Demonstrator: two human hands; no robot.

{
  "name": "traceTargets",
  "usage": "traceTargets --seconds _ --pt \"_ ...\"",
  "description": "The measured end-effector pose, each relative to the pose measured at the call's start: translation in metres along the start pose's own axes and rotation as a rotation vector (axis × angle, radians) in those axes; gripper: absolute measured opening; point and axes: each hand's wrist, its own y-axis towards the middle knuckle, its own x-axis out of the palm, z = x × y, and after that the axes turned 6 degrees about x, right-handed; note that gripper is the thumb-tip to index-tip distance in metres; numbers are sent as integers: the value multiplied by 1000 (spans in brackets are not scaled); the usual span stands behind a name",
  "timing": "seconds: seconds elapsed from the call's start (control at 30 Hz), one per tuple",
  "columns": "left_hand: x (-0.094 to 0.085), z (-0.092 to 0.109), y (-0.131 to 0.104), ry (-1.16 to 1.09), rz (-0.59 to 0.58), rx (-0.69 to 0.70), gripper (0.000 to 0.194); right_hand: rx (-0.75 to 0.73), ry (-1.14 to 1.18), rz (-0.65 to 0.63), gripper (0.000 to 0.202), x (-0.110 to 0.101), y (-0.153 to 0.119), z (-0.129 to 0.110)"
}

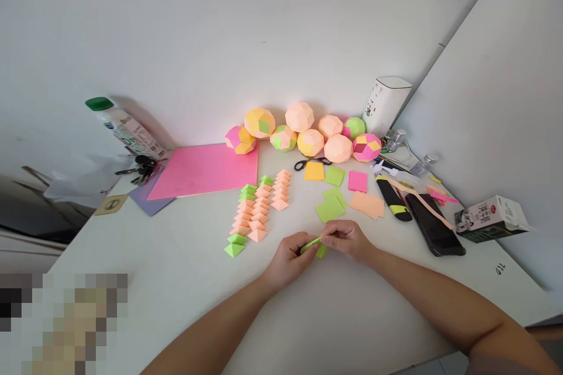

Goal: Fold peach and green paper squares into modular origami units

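Note:
Between my two hands is a green paper piece (312,243), partly folded and partly hidden by the fingers. My left hand (290,258) is closed on its left part, and my right hand (347,239) pinches its right end. Just beyond lie loose green paper squares (331,208) and a stack of peach paper squares (368,204). To the left stand rows of folded peach paper units (261,206), with folded green units (234,249) at the near end. Yellow squares (314,171), a green square (335,175) and pink squares (358,181) lie farther back.
Several faceted paper balls (299,117) sit along the wall behind black scissors (305,164). A pink sheet (206,169) and a bottle (129,129) are at left. At right are a utility knife (393,199), a phone (435,225), a milk carton (491,218) and a white container (387,105).

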Motion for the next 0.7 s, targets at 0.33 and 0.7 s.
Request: traceTargets --seconds 0.33,0.7 --pt "-1 1 0 -131 36 -175 30 6 -84 8 28 1 -3 -4" --pt "0 3 4 -278 143 -256 36 2 -170 92 22 3 -3 3"
